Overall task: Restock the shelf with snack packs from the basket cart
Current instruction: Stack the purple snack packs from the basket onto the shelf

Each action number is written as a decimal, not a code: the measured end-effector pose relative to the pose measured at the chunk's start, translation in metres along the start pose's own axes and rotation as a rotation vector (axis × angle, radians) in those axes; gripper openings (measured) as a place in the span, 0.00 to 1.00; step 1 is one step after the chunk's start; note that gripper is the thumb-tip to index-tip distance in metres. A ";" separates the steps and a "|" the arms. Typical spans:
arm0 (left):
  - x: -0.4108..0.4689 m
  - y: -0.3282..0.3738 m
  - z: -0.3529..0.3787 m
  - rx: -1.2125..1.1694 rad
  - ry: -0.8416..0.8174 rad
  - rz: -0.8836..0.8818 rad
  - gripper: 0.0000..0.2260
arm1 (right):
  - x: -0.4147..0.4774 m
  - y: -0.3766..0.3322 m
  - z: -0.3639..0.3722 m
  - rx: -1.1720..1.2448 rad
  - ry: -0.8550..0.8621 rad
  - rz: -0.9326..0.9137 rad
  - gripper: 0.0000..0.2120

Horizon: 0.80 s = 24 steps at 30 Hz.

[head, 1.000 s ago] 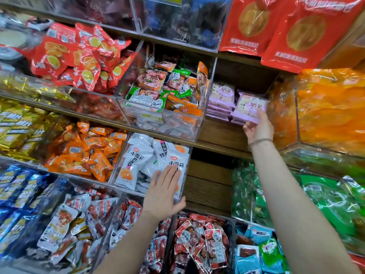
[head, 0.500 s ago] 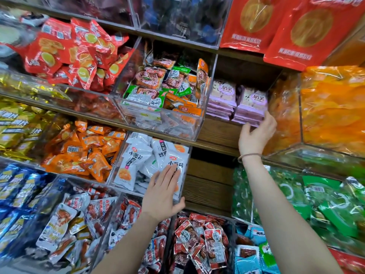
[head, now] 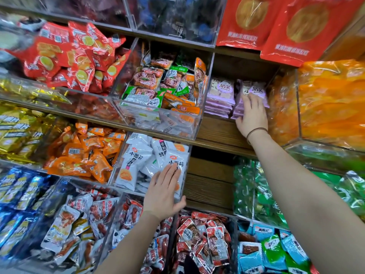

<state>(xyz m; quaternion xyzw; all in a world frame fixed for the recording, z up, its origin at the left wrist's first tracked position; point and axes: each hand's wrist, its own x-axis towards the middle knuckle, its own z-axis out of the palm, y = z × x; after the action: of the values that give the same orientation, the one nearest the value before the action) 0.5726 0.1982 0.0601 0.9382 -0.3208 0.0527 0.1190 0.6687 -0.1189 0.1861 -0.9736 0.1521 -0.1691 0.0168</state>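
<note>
Purple snack packs (head: pixel 256 89) touching right hand (head: pixel 253 118) fingertips.

Two hands (head: pixel 164 194) (head: pixel 252 115), two purple stacks (head: pixel 220 95) (head: pixel 256 89), two red bags (head: pixel 250 20) (head: pixel 308 26)

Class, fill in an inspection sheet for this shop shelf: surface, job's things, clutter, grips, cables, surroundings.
surface: wooden shelf, bare at its front.
job's things: two stacks of purple packs side by side on it; basket cart not in view.
clutter: nothing seen.
grips: right hand open, fingers flat against the right stack; left hand open, flat over the white packs.
cables: nothing seen.
surroundings: clear bins of red packs, orange packs, green packs.
</note>
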 end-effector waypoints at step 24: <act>-0.285 0.003 0.010 -0.422 -0.769 -0.454 0.04 | -0.485 -0.024 0.014 0.709 -0.798 0.458 0.07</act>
<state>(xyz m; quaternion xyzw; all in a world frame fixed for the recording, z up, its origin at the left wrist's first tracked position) 0.3463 0.3608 0.0012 0.8913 -0.1328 -0.3908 0.1877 0.2454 0.0498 0.0182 -0.8392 0.2747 0.1785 0.4341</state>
